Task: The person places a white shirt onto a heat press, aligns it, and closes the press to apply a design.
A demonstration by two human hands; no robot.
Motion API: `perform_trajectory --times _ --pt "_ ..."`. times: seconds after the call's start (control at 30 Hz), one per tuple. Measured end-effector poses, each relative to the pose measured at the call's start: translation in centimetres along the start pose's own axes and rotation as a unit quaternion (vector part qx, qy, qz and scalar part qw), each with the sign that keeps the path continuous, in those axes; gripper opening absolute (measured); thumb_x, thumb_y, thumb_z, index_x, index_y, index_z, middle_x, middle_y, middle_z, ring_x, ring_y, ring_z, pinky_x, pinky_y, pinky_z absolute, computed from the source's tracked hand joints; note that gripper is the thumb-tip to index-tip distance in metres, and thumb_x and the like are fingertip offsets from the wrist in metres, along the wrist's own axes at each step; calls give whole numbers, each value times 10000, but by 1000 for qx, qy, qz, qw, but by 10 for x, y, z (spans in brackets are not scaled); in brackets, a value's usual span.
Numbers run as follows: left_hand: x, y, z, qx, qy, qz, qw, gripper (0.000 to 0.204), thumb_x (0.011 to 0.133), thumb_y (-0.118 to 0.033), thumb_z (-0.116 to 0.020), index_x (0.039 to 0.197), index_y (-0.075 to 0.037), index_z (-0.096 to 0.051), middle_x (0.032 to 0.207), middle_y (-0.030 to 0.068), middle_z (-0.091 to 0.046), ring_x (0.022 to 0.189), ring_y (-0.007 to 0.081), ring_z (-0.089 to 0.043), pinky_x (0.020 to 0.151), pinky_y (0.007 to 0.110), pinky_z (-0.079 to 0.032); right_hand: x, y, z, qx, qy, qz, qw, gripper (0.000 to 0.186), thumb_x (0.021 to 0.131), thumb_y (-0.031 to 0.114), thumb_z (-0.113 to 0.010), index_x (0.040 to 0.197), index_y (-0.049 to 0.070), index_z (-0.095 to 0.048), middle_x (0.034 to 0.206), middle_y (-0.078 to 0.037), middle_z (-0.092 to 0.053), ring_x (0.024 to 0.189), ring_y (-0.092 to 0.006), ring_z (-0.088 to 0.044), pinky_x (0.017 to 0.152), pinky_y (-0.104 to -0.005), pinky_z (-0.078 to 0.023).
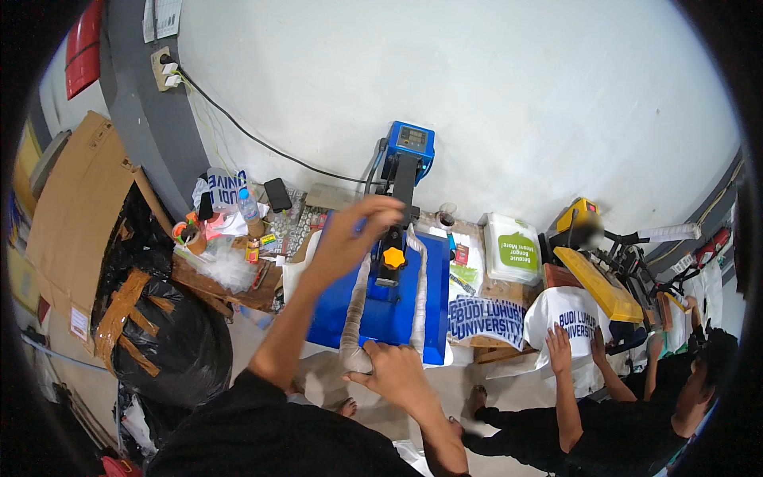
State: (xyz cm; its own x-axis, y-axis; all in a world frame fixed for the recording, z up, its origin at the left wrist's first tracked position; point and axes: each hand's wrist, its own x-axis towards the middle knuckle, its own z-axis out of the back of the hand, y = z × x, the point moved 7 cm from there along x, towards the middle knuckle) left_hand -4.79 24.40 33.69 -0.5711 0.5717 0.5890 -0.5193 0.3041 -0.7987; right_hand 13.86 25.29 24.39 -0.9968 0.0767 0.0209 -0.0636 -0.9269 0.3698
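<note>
A blue heat press [433, 322] stands on the table straight ahead, its upper plate lowered over white material that shows at the edges. My right hand [395, 374] is wrapped round the near end of its U-shaped handle [355, 314], which is bound in pale tape. Raised above the left side of the press, my left hand [354, 230] holds nothing visible, its fingers loosely stretched to the right. Close to those fingertips are the black press arm and a yellow star-shaped knob [393, 257]. At the back, the blue control box [414, 140] faces me.
On the left table lie a phone [277, 194], a bottle [249, 208] and tape rolls [189, 234]. A black bag [171, 334] bulges beside it. Right of the press are packed white bags [513, 250], a printed sheet [486, 320] and a co-worker's hands on white fabric [548, 314] by a yellow press [600, 282].
</note>
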Motion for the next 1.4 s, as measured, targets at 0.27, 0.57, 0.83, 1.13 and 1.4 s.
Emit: perform_trajectory --times 0.27,0.57,0.83,1.13,1.4 --pt "-226 85 231 147 -227 297 916 242 1005 -175 -514 1101 28 -606 907 52 -640 853 129 -589 777 293 -479 11 53 137 -109 -255 118 953 543 699 614 -739 768 98 -587 623 -37 -518 555 -188 -551 535 -342 -415" --pt "-341 206 146 66 -181 463 865 452 988 -416 -521 1223 -37 -596 1064 73 -640 942 175 -586 812 342 -468 118 29 363 -261 -411 14 873 573 836 576 -619 1001 29 -665 906 -153 -659 769 -288 -611 703 -379 -466" --pt "-350 274 83 -155 -159 540 812 488 960 -518 -522 1130 -76 -638 1044 30 -630 921 133 -563 816 308 -429 129 19 394 -281 -588 232 722 890 832 765 -482 1098 -72 -628 999 -231 -664 1003 -285 -626 914 -366 -470" --pt "-333 218 115 -151 -219 461 846 226 929 -333 -651 868 -122 -599 883 -51 -579 843 73 -525 753 265 -400 -127 -358 -70 277 -465 -233 808 409 1005 324 -507 1247 3 -585 1166 -70 -615 1077 -162 -551 939 -300 -421" --pt "-220 64 81 -192 9 277 942 239 805 -153 -739 741 -22 -551 770 1 -521 762 105 -492 713 272 -387 -185 -268 -174 454 -500 -469 569 312 948 348 -620 801 73 -631 711 58 -498 659 -78 -427 627 -262 -375"
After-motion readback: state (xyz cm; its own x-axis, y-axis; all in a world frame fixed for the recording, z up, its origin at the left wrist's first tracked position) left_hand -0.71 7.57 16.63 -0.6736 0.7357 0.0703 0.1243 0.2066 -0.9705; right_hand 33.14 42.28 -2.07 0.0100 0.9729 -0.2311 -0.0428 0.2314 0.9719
